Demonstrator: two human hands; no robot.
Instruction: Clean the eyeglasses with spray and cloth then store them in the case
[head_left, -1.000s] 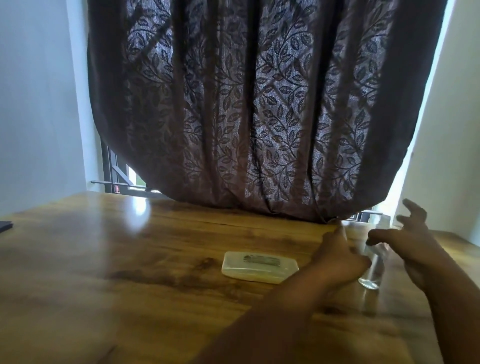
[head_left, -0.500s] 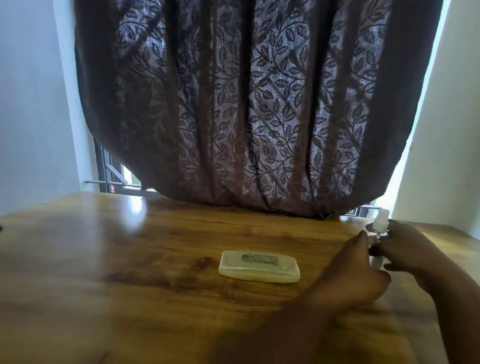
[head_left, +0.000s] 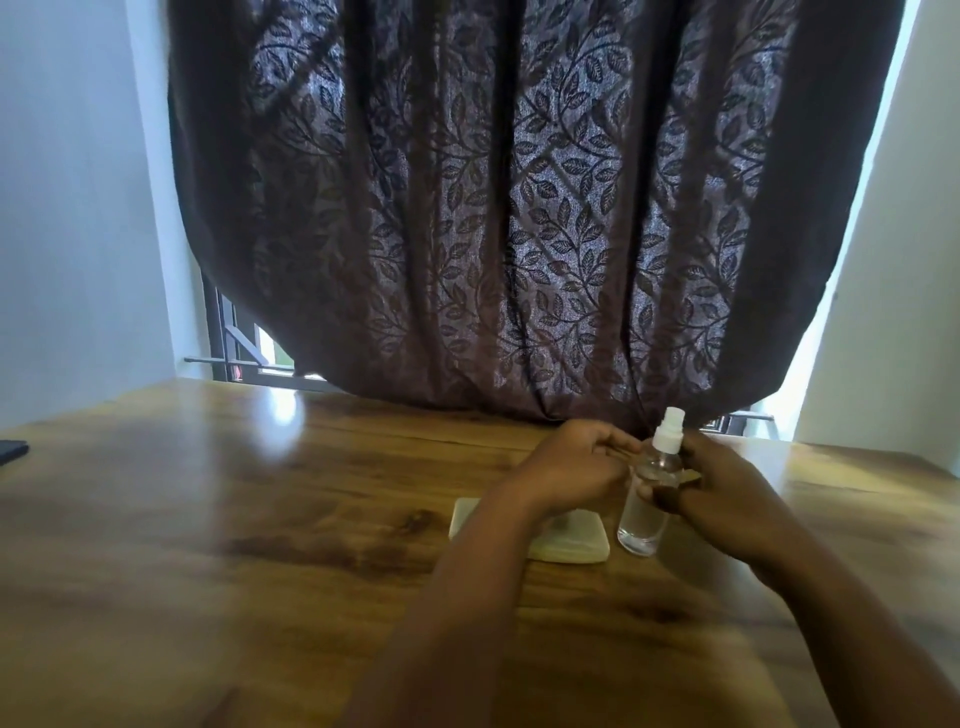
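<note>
Lifted spray bottle (head_left: 645, 499) (clear liquid inside) in right hand (head_left: 727, 488).

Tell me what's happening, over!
Right hand grips clear spray bottle. Left hand beside it, fingers relaxed, holding nothing. Case closed on table, partly under left wrist. Glasses, cloth not visible.

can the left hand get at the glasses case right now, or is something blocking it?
Probably yes. The left hand hovers above the pale translucent plastic case and holds nothing; the clear spray bottle, gripped by the right hand, stands beside the case, not over it.
</note>
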